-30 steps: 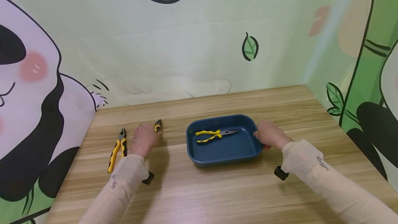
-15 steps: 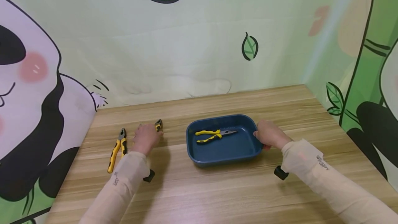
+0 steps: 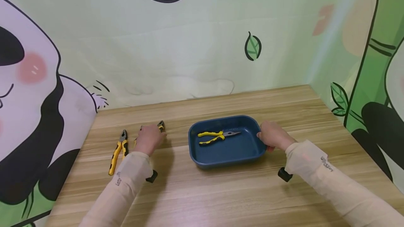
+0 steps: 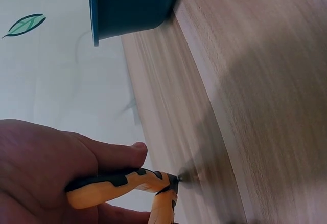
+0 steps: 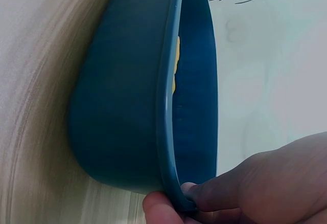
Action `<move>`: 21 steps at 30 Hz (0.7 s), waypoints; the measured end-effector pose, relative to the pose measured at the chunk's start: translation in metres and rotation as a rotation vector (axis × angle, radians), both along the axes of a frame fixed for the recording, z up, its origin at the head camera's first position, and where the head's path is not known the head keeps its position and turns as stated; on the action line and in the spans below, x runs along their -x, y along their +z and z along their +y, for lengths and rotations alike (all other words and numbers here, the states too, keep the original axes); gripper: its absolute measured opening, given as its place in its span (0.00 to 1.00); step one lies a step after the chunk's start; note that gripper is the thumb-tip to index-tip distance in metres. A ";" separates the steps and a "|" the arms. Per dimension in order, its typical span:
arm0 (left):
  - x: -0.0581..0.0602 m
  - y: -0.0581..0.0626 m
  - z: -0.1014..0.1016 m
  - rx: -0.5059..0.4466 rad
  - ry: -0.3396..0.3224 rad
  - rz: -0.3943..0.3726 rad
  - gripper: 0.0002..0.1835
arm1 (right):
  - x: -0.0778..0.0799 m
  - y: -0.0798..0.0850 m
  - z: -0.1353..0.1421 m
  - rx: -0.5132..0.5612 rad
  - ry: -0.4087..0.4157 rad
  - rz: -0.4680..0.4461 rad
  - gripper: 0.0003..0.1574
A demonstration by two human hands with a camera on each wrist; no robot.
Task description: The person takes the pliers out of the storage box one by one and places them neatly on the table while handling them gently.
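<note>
My left hand (image 3: 150,139) is over the left side of the table, holding yellow-and-black pliers (image 3: 161,126). Their dark nose sticks out beyond the fingers. In the left wrist view the thumb lies along one handle of the pliers (image 4: 127,181), with fingers below it; part of the other handle is cut off. At the blue tray (image 3: 227,157), my right hand (image 3: 275,136) pinches the right end of the rim. The right wrist view shows thumb and fingers on either side of that rim. Inside the tray lie yellow-and-black needle-nose pliers (image 3: 221,137), nose pointing right.
Left of my left hand, larger yellow-and-black pliers (image 3: 120,150) lie on the wooden table (image 3: 202,195). A dark tip and a bit of yellow show beside the hand, mostly hidden. A printed cloth wall (image 3: 195,52) rises behind the table.
My left hand has shifted very slightly right, and a dark tip shows more at its left edge. My right hand and the tray stay put.
</note>
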State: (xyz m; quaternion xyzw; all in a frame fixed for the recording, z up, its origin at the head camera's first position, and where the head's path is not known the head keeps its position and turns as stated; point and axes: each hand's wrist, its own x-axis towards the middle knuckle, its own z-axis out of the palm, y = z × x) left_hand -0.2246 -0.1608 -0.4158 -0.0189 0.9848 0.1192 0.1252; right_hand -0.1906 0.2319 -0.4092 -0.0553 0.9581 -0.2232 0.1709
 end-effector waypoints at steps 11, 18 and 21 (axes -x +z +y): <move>0.002 -0.001 0.001 0.015 -0.016 -0.023 0.28 | 0.000 0.000 -0.001 0.001 -0.010 -0.002 0.16; 0.003 -0.006 0.001 0.043 -0.031 -0.054 0.29 | 0.000 0.000 0.000 0.006 -0.012 -0.003 0.16; 0.004 -0.009 0.000 0.075 -0.056 -0.055 0.29 | 0.000 0.000 0.000 0.008 -0.012 -0.006 0.16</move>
